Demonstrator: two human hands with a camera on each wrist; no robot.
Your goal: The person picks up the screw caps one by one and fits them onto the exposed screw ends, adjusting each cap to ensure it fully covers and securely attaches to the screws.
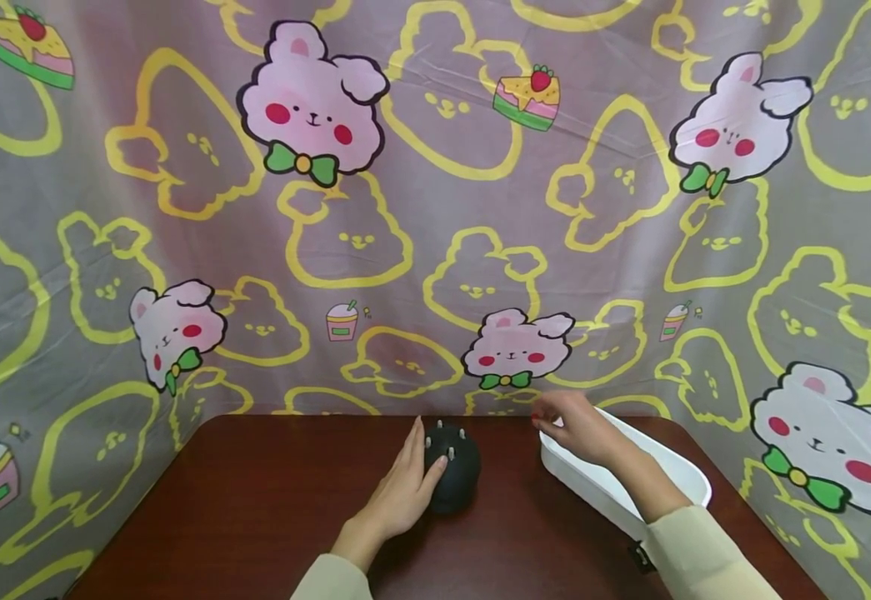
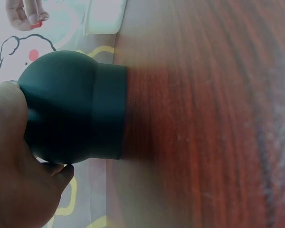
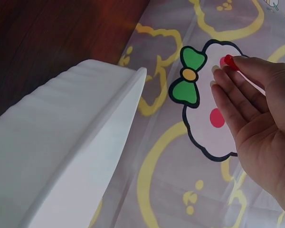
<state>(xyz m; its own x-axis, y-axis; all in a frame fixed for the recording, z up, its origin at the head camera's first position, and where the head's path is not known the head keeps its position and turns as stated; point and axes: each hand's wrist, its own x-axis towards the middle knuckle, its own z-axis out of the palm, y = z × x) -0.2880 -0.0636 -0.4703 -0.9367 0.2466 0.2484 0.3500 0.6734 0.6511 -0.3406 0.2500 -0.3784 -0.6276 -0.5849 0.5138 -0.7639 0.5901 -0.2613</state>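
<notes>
A dark, rounded dome (image 1: 459, 483) on a short cylindrical base stands on the table, with several small silvery pegs (image 1: 451, 453) sticking up from its top. My left hand (image 1: 397, 492) rests against its left side, the long fingers straight and the thumb lying on the front near a peg. From the left wrist view, the dome's smooth side (image 2: 61, 104) and base face the camera. Over the far end of a white tray (image 1: 585, 482), my right hand (image 1: 573, 425) pinches a small red piece (image 3: 231, 62) between thumb and fingertip. The piece's shape is mostly hidden.
The white tray's raised wall (image 3: 61, 109) lies along the right of the reddish-brown wooden table (image 1: 255, 500). Below the tray, beside my right sleeve, is a small black item (image 1: 639, 557). A cartoon-printed curtain (image 1: 405, 208) closes in the back and both sides.
</notes>
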